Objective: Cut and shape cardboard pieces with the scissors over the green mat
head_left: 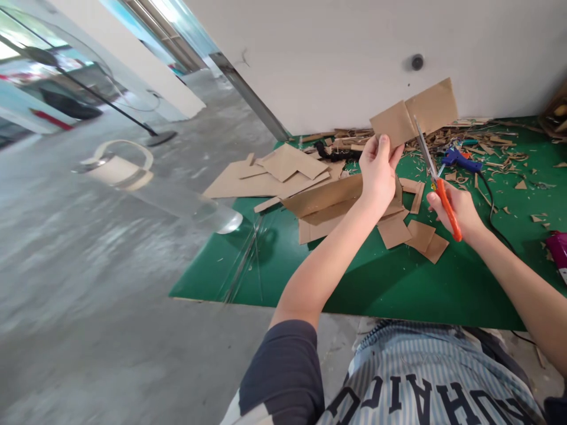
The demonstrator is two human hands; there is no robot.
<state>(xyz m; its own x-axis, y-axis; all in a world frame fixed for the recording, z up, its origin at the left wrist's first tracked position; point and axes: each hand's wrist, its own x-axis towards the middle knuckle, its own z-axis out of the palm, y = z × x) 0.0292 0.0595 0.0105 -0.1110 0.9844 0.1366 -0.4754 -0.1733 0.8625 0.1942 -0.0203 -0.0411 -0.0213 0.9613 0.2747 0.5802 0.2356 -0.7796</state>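
Note:
My left hand (pixel 378 168) pinches the lower left corner of a brown cardboard piece (pixel 416 115) and holds it up above the green table (pixel 310 277). My right hand (pixel 456 209) grips orange-handled scissors (pixel 436 177). Their blades point up into the lower edge of the cardboard, near its middle fold. Both hands are closed around what they hold.
Larger cardboard sheets (pixel 274 174) and cut pieces (pixel 419 236) lie on the table under my hands. A blue glue gun (pixel 460 159) with a black cord rests among cardboard scraps at the back right. A white wall (pixel 354 59) stands behind, concrete floor to the left.

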